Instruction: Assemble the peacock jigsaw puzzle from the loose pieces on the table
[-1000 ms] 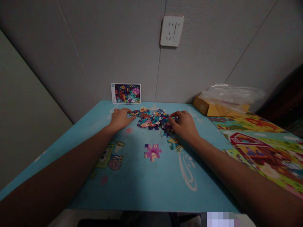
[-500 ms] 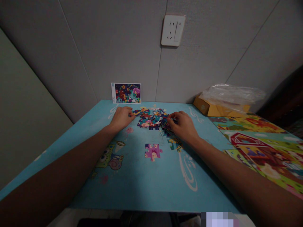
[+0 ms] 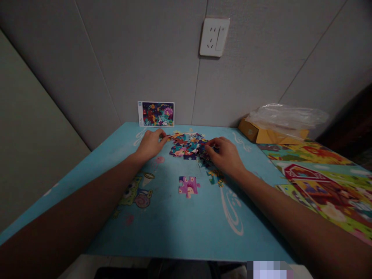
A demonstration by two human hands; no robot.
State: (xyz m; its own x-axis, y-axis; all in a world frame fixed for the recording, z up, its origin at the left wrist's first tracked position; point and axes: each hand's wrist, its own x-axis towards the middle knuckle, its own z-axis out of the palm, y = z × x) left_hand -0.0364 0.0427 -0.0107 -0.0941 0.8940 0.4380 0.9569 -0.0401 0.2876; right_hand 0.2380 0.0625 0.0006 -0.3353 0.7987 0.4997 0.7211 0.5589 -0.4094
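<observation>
A heap of small colourful puzzle pieces (image 3: 187, 144) lies at the far middle of a light blue cartoon-printed table (image 3: 174, 221). My left hand (image 3: 151, 144) rests at the heap's left edge, fingers curled, thumb and fingertips pinching a piece there. My right hand (image 3: 225, 155) lies on the heap's right side, its curled fingers pressing on pieces. A joined purple-pink cluster of pieces (image 3: 188, 186) sits alone nearer to me. A few more pieces (image 3: 215, 177) show below my right hand.
A picture card (image 3: 156, 114) leans against the grey wall behind the heap. A yellow box (image 3: 270, 134) under a clear plastic bag (image 3: 286, 115) stands at the back right. A bright printed mat (image 3: 319, 178) covers the right side. A wall socket (image 3: 214, 37) is above.
Both hands stayed at the heap; the left hand slid slightly up along its left edge, and its fingers closed on a piece. The view shifted a little.
</observation>
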